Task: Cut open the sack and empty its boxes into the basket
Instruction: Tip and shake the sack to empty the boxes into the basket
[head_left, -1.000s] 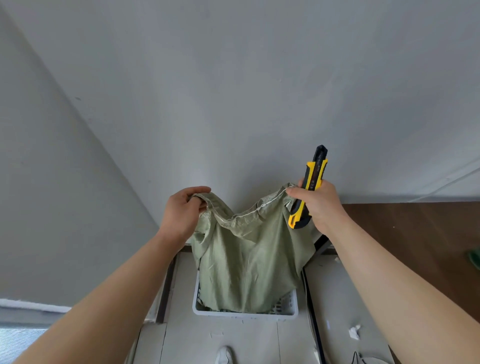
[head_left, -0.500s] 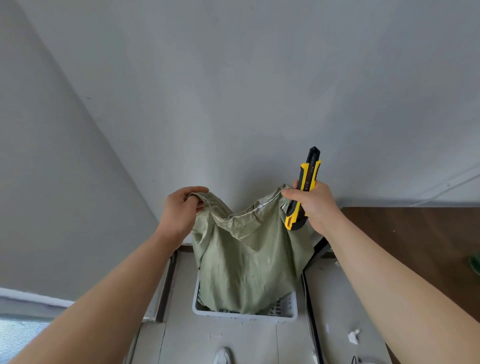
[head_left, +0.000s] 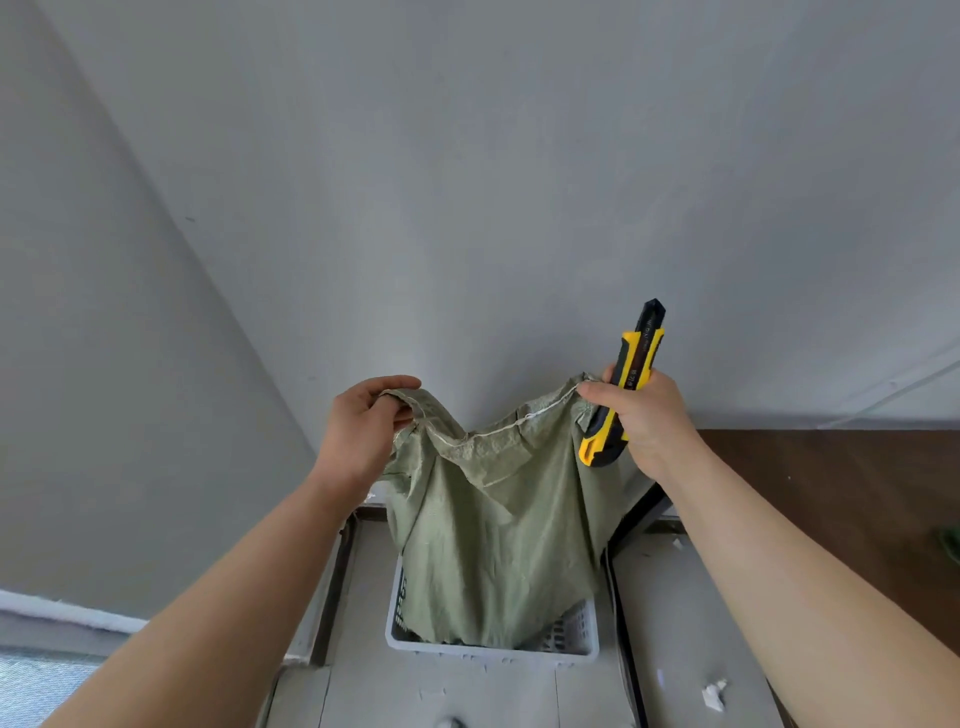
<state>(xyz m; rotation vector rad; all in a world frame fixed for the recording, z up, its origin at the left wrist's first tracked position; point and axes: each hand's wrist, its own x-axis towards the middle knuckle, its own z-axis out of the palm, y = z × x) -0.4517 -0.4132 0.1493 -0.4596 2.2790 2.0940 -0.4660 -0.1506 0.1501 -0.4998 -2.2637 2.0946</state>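
Observation:
A limp green woven sack (head_left: 498, 525) hangs upside down, its lower end dipping into a grey plastic basket (head_left: 576, 652) on the floor. My left hand (head_left: 366, 431) grips the sack's upper left corner. My right hand (head_left: 641, 421) pinches the upper right corner while also holding a yellow and black utility knife (head_left: 626, 382), which points up with no blade showing. A white stitched seam runs along the top edge between the hands. The sack hides the inside of the basket, so I see no boxes.
Grey walls meet in a corner right behind the sack. The floor has pale tiles with dark joints, a crumpled white scrap (head_left: 714, 693) at the lower right, and brown wooden flooring (head_left: 841, 499) to the right.
Both hands have held their grips and barely shifted. The sack hangs much as before; only the view has tilted slightly.

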